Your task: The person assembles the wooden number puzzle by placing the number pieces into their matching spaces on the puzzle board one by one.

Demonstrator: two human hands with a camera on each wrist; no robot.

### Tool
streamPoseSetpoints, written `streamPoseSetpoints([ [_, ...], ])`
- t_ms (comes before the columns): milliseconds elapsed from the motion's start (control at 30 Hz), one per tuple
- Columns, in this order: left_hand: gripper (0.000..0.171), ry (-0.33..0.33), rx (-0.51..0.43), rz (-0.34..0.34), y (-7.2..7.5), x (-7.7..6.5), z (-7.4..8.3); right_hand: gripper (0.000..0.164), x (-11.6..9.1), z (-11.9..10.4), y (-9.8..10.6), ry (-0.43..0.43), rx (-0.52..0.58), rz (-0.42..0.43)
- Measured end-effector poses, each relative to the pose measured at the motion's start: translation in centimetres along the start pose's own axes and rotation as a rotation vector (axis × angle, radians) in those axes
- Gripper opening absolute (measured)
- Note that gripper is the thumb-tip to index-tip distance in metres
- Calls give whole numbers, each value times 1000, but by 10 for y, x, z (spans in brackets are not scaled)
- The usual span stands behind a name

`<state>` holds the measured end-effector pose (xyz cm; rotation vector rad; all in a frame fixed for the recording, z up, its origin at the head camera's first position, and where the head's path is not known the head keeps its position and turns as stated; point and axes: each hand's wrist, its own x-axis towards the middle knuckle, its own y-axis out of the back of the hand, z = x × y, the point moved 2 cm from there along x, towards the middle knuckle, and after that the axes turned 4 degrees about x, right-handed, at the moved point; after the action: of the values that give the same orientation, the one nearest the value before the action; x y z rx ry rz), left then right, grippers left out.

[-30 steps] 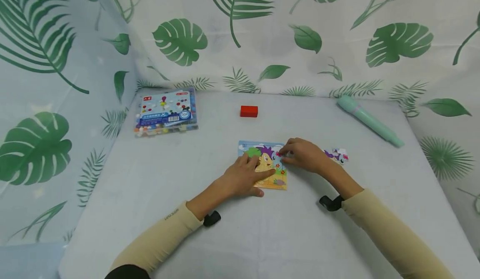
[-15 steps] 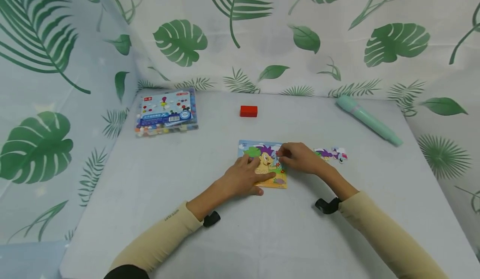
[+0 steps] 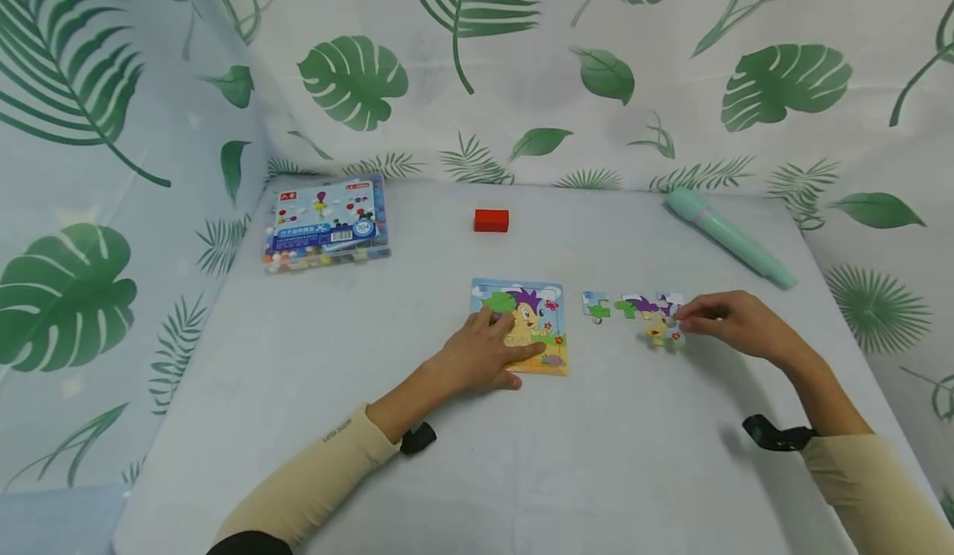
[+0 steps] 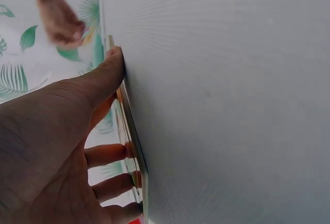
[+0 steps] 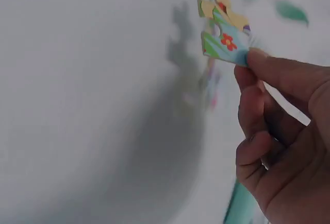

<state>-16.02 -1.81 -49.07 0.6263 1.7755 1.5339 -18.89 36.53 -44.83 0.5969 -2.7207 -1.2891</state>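
Observation:
My left hand rests with spread fingers on a square puzzle board that shows a purple-haired hedgehog. In the left wrist view its thumb lies at the near edge of the board, and the other fingertips touch its top. Over to the right, my right hand pinches joined puzzle pieces between thumb and fingers, raised above the table. They show a red flower, green grass and a yellow part. Loose puzzle pieces lie in a row between the board and the right hand; the held ones partly cover some.
A red block stands behind the board. At the back left lies a clear case of colourful small parts with a printed label. A mint-green tube-shaped object lies at the back right, near the leaf-patterned cloth.
My right hand has left the right edge of the board and moved right, where it now holds joined puzzle pieces off the table. More loose pieces show. The left hand stays put.

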Motion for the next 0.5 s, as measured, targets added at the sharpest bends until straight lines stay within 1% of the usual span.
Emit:
streamPoseSetpoints([
  [100, 64, 5, 8, -12, 1, -1, -1, 16, -17, 31, 6, -101, 38, -22],
  [200, 64, 8, 10, -26, 2, -2, -2, 19, -21, 46, 1, -146, 47, -5],
  [333, 64, 1, -1, -19, 2, 0, 0, 17, -20, 47, -3, -155, 3, 31],
  [500, 64, 4, -9, -11, 0, 1, 1, 19, -19, 48, -4, -166, -57, 36],
])
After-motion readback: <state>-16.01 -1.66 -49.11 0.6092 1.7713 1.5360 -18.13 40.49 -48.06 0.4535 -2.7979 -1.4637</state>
